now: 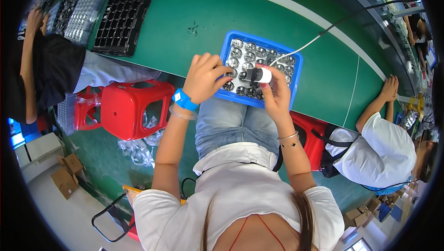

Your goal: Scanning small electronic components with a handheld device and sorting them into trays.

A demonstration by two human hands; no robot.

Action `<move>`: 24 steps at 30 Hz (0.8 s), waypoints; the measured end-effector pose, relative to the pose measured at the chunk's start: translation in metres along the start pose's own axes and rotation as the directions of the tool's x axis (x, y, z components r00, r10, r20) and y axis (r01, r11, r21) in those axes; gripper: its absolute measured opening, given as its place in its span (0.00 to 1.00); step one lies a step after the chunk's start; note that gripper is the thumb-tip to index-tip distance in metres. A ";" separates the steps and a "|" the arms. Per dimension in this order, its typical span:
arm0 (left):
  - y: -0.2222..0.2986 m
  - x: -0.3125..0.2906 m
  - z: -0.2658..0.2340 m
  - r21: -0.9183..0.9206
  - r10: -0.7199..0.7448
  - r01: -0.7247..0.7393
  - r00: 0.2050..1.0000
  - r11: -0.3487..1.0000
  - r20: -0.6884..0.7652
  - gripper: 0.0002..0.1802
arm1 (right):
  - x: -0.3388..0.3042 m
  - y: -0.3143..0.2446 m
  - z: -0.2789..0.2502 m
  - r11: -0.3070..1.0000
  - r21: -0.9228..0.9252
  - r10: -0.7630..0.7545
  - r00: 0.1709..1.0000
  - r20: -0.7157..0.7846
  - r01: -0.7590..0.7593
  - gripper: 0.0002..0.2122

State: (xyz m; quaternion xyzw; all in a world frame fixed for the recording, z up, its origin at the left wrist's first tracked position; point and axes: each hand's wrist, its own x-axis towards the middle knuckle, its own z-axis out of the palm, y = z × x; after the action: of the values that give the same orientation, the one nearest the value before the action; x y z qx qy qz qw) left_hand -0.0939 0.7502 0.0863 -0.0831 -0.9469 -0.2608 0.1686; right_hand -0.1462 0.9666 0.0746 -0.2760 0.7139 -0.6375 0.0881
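A blue tray [297, 81] lies on the table edge in front of me, holding rows of shiny round silvery parts [250, 47] in a white insert. My right hand [278, 93] is closed around a small white and black corded handheld device [260, 75], held over the tray's middle. Its exact kind I cannot make out. At the tray's left side, my left hand [203, 77] has its thumb and forefinger around one of the round parts [231, 73]. The hand and device hide some of the parts beneath them.
A white cable [303, 46] runs from the device toward the upper right. Black compartment trays [124, 13] stand at the far left of the green table [185, 1]. Red stools [134, 110] are beside me; people sit at left and right [377, 144].
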 end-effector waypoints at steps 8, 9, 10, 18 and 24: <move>0.011 0.005 -0.005 -0.109 0.079 -0.082 0.996 0.991 -0.032 0.06 | 0.007 -0.005 0.007 0.982 -0.160 -0.083 0.993 0.080 0.095 0.14; 0.011 0.005 -0.005 -0.094 0.095 -0.098 0.995 0.991 -0.039 0.06 | 0.006 -0.005 0.007 0.983 -0.161 -0.082 0.993 0.081 0.094 0.14; 0.012 0.005 -0.007 -0.094 0.093 -0.096 0.995 0.991 -0.039 0.06 | 0.006 -0.005 0.006 0.984 -0.155 -0.080 0.993 0.089 0.093 0.14; -0.002 0.001 -0.005 -0.039 0.100 -0.098 0.994 0.994 0.054 0.06 | 0.007 -0.004 0.002 0.989 0.142 -0.018 0.990 -0.141 0.039 0.15; -0.007 0.014 0.000 0.011 0.010 -0.009 1.000 1.000 -0.015 0.05 | 0.013 0.000 -0.003 0.999 0.032 0.002 0.999 -0.042 0.000 0.15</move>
State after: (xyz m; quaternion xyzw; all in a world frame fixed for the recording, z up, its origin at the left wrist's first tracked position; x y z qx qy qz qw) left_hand -0.1090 0.7455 0.0880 -0.0847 -0.9466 -0.2553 0.1776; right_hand -0.1590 0.9627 0.0784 -0.2608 0.7055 -0.6544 0.0778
